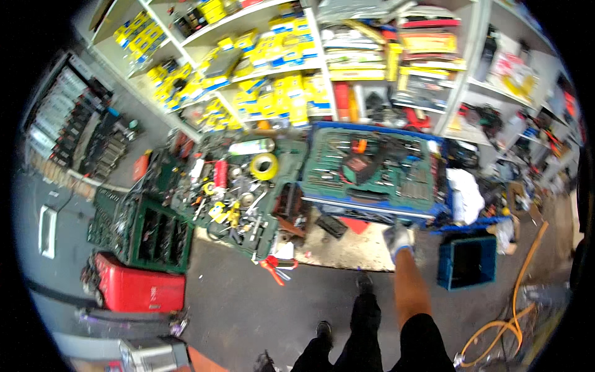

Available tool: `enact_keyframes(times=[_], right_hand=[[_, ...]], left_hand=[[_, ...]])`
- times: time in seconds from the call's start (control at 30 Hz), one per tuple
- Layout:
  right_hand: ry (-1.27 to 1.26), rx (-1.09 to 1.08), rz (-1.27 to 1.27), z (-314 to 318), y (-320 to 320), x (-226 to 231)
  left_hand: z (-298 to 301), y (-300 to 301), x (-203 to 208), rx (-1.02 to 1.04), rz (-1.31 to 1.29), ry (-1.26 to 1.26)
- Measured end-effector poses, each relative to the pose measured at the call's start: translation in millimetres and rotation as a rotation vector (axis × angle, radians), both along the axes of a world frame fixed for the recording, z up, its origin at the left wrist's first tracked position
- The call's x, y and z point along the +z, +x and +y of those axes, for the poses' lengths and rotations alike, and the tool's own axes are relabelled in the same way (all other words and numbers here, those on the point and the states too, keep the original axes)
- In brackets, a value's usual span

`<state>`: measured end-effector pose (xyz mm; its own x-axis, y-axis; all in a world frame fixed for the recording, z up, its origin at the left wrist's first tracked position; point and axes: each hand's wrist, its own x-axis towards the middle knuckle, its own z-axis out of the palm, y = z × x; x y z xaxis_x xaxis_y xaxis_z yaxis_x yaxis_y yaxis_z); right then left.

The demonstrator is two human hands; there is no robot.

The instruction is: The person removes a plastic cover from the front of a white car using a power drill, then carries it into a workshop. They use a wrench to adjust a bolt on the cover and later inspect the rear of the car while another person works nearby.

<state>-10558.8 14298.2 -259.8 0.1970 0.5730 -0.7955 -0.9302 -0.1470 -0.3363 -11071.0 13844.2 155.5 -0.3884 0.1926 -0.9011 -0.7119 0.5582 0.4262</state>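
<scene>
I have room over the grey floor [248,304] between the red case [142,290] at left and the blue crate [444,268] at right; the pale board [316,253] edges it ahead. The blue tool chest [372,208], bearing an open green tool case [338,191], stands just beyond my right hand [398,239]. That hand is near the chest's lower front, by the board's right end; blurred, its fingers' spread or any grip I cannot tell.
</scene>
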Motion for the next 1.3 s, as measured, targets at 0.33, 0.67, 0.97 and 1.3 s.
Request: enact_keyframes(times=[0.33,0.67,0.97,1.3], right_hand=[[0.449,-0.138,0.089,83.1,100.5,-94.9],[-0.183,-0.1,0.048,-40.3,-53.5,7.7],[-0.358,0.198,-0.01,-94.7,-39.9,17.8],[0.225,1.237,-2.273,-5.7,-86.7,122.8]], left_hand=[[149.9,105.3,32.8,0.07,-0.107,-0.191],[137.4,132.9,22.0,0.193,-0.04,-0.051],[128.6,106.8,4.1,-0.017,-0.007,0.021],[-12.4,86.8,0.4,-0.07,0.109,-0.146]])
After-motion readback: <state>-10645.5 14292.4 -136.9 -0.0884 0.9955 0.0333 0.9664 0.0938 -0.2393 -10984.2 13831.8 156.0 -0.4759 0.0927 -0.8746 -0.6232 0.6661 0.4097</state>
